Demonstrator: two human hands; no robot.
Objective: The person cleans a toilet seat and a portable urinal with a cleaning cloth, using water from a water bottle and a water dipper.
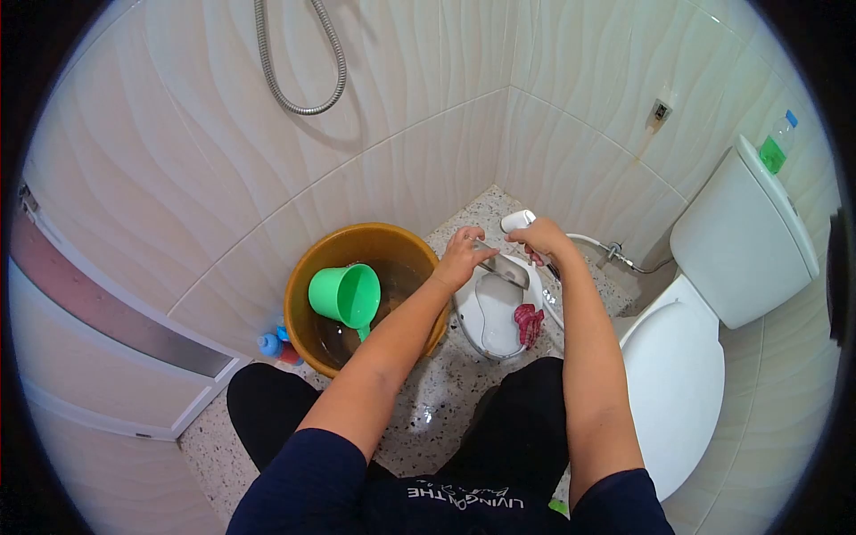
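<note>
My left hand pinches the end of a flat, grey, metal-looking piece, whose exact kind I cannot make out. It is tilted over a round white basin on the floor. My right hand is closed round a white bidet sprayer, its head turned to the left above the far side of the basin. Whether water comes out is too small to see. A crumpled red checked cloth lies at the basin's right side.
Left of the basin stands a brown tub of water with a green dipper in it. Small bottles sit beside the tub. At the right is a white toilet, with a bottle of green liquid on its tank. A hose hangs above.
</note>
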